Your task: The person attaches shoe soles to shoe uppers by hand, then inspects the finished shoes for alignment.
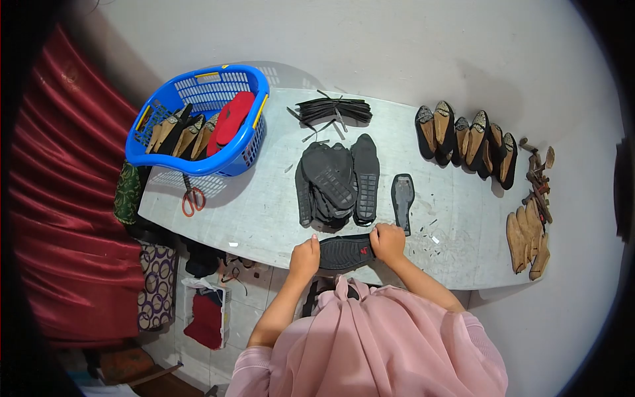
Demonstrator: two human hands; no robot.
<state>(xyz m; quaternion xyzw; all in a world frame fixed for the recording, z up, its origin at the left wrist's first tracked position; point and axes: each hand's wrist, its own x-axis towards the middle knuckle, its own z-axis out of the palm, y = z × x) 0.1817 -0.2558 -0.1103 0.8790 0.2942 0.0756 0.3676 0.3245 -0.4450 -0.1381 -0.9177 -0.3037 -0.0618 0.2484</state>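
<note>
Grey table (264,218), blue basket (198,119), scissors (192,200), blk sole stack (334,182), strap bundle (334,109), shoe row (466,139), wooden lasts (528,239).

A shoemaking workshop: stacked rubber soles (334,182), wooden lasts (527,239), finished shoes (466,139).

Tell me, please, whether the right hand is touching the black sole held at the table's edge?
Touching: the head view shows the right hand gripping the black sole's end.

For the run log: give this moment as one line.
left hand: holds black sole | right hand: holds same sole | beyond: sole stack | far left: blue basket
</note>
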